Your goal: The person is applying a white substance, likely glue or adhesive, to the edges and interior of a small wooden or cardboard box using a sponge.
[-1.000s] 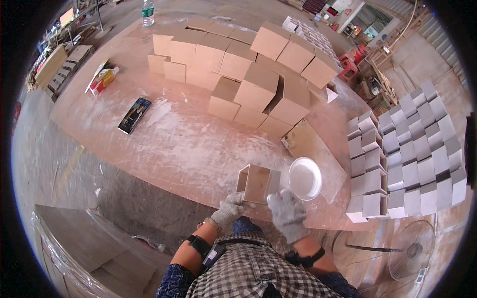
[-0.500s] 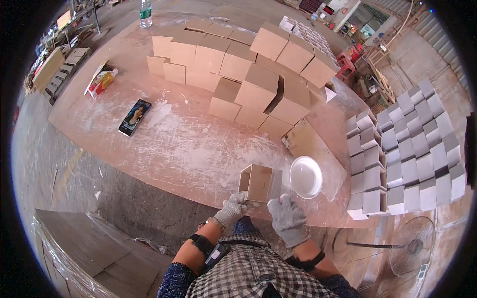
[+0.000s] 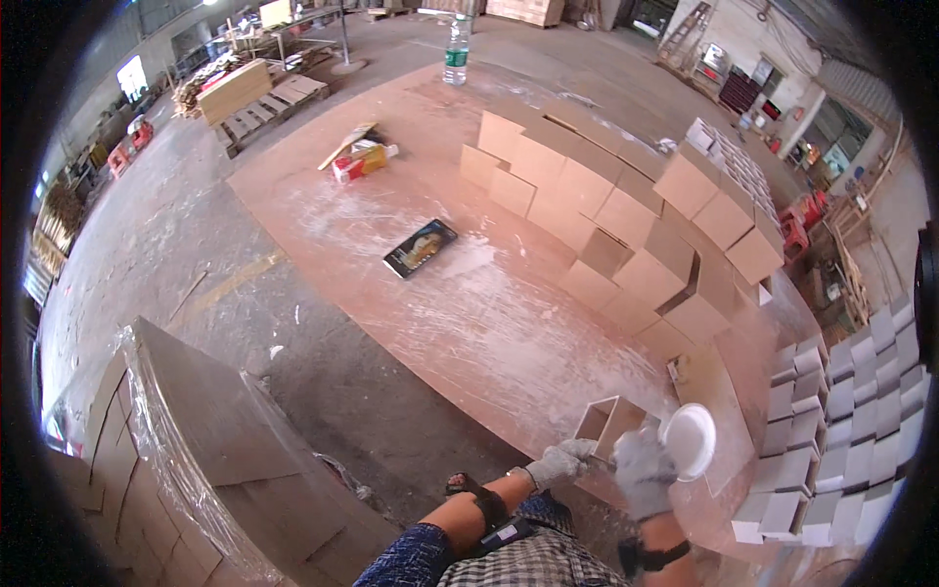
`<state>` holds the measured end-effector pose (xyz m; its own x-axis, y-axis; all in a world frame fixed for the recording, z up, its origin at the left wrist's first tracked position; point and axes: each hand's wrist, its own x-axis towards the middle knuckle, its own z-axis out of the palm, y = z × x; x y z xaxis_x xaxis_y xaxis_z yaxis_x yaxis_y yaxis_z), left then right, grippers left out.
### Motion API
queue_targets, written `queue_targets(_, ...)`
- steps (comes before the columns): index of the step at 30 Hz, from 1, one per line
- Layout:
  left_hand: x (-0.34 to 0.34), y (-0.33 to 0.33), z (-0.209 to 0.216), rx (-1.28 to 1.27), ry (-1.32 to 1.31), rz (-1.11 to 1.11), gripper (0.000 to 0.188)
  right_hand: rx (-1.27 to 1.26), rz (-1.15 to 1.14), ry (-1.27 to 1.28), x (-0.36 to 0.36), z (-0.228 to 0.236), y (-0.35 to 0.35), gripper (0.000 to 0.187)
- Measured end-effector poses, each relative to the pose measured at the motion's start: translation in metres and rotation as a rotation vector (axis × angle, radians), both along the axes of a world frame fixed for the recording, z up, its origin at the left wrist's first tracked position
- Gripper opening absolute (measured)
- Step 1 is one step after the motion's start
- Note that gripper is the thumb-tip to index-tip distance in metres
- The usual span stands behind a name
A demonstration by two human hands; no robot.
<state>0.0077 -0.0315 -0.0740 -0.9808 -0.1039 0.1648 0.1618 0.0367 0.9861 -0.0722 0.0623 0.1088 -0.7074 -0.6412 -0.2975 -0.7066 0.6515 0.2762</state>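
A small open-ended tan box [image 3: 620, 425] sits tilted near the table's front edge, its hollow end facing left. At its lower left corner, my left hand [image 3: 564, 462], in a grey knit glove, is closed on the box's edge. My right hand [image 3: 644, 477], gloved alike, is over the box's right side, covering part of it. Motion smears its fingers, so whether it holds anything is hidden. Right beside it stands a round white tub [image 3: 711, 442] with pale contents, on a thin tan board [image 3: 732, 411].
Stacked tan boxes [image 3: 562, 176] fill the table's far right. A phone [image 3: 421, 248] with a lit screen, a red-and-yellow packet [image 3: 362, 162] and a water bottle [image 3: 456, 54] lie or stand farther left. White-coated boxes [image 3: 831, 445] are piled at right; a film-wrapped stack [image 3: 210, 421] is lower left.
My view has swung left, so the scene sits farther right and more floor shows. My right hand has come up against the box's right side. The left hand keeps its hold.
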Motion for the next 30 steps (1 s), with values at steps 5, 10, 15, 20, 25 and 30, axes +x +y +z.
queue_targets(5,0.0,-0.001,0.015,0.189,-0.062,-0.039,0.056,-0.32,0.094,0.301,-0.05,-0.02,-0.008,0.015)
queue_targets(10,0.002,-0.007,0.02,-0.025,-0.086,-0.003,0.051,-0.241,0.225,0.32,0.028,-0.007,0.008,0.016)
queue_targets(15,0.001,0.004,0.001,0.166,-0.014,-0.024,0.051,-0.373,0.146,0.154,-0.019,-0.031,0.004,0.009)
queue_targets(20,-0.005,0.011,-0.02,0.351,0.136,-0.044,0.045,-0.37,0.258,0.233,-0.045,-0.022,-0.011,0.012)
queue_targets(25,0.004,0.004,-0.007,0.313,-0.055,-0.014,0.035,-0.31,0.335,0.217,0.044,-0.012,0.022,0.011)
queue_targets(30,0.001,-0.004,0.004,0.114,-0.138,0.015,0.032,-0.323,0.311,0.142,-0.005,-0.01,0.001,0.011)
